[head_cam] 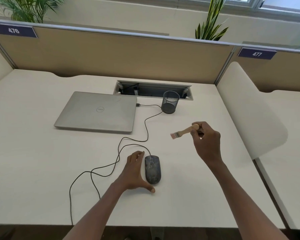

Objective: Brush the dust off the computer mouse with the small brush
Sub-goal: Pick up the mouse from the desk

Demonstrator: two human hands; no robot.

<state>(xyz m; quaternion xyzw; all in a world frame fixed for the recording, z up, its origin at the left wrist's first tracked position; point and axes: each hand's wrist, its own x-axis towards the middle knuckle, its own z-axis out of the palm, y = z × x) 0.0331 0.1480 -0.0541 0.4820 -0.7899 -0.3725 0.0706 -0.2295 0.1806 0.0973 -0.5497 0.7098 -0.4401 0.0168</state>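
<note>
My right hand has fingers curled round the wooden handle of the small flat brush w/ pale bristles, held up off the white desk, bristle end pointing to my left. My left hand lies spread and relaxed on the desk, gripping nothing; fingers just beside the left flank of the dark dusty corded computer mouse, thumb close by its near end. Can't tell if skin actually touches it.

Mouse sits near the front-middle of the desk, long axis running away from me, cable end at the far tip. From the bristles it lies nearer to me and to the left, well apart. Left hand is by far the closer one, so prob. it steadies while the right brings the brush down and back, stroking along the mouse's length.
</note>
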